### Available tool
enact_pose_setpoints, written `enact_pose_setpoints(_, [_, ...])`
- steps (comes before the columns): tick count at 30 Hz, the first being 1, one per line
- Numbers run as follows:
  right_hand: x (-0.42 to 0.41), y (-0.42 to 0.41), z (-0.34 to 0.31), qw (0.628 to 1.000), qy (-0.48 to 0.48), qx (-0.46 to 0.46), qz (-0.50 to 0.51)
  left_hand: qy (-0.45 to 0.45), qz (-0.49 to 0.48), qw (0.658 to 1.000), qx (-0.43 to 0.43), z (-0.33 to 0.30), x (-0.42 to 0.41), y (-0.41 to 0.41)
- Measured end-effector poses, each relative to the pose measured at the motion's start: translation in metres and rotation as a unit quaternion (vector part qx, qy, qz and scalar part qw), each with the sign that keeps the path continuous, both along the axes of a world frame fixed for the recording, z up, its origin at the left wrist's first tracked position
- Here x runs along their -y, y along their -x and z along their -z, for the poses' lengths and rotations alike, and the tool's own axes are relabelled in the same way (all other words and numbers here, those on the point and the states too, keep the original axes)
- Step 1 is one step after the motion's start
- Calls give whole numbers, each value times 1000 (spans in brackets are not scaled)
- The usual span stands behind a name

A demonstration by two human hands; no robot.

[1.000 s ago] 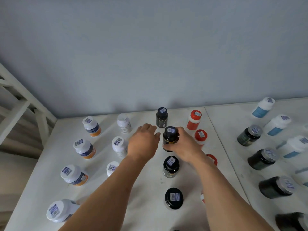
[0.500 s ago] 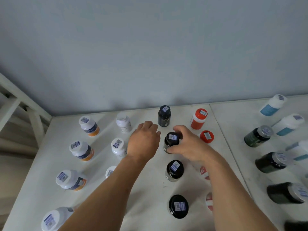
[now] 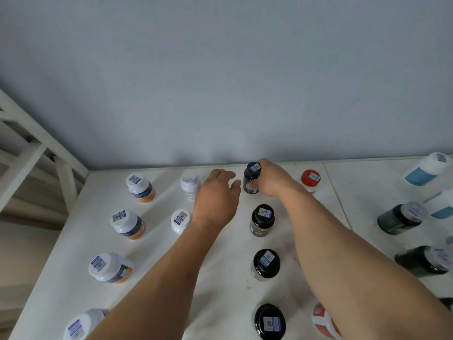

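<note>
A column of black bottles with barcode stickers on their lids runs down the white table [image 3: 220, 295]. My right hand [image 3: 272, 179] grips the farthest black bottle [image 3: 250, 179] near the wall, with the thumb on its front and the fingers behind it. The second black bottle [image 3: 262, 219] stands free just below it. My left hand [image 3: 215, 196] hovers beside the gripped bottle on its left, fingers relaxed, holding nothing.
Two more black bottles [image 3: 266, 263] [image 3: 269, 321] stand nearer me. White bottles with orange labels [image 3: 128, 225] line the left side, small white ones [image 3: 190, 185] the middle. A red-capped bottle [image 3: 310, 179] stands right of my hand. Dark and blue-labelled bottles [image 3: 402, 218] fill the adjoining table.
My right hand has let go of the second black bottle and reached farther to grip the black bottle nearest the wall. My left hand stays hovering beside it.
</note>
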State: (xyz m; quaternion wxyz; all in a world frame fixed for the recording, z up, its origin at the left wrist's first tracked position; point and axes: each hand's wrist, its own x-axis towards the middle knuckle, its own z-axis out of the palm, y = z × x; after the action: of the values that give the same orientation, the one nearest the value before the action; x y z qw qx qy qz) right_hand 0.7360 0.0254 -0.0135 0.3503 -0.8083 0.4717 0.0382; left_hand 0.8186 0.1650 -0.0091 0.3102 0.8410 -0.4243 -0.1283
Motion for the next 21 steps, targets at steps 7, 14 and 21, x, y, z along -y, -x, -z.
enact_pose_setpoints(7, [-22, 33, -36, 994, 15, 107, 3, 70, 1, 958, -278, -26, 11, 7])
enact_pose_setpoints(14, [-51, 79, -52, 983, -26, 183, 13, 113, 91, 912, -383, -43, 15, 19])
enact_pose_setpoints(21, [-86, 87, -50, 970, 24, 216, 105, 137, 80, 865, -476, -54, 9, 35])
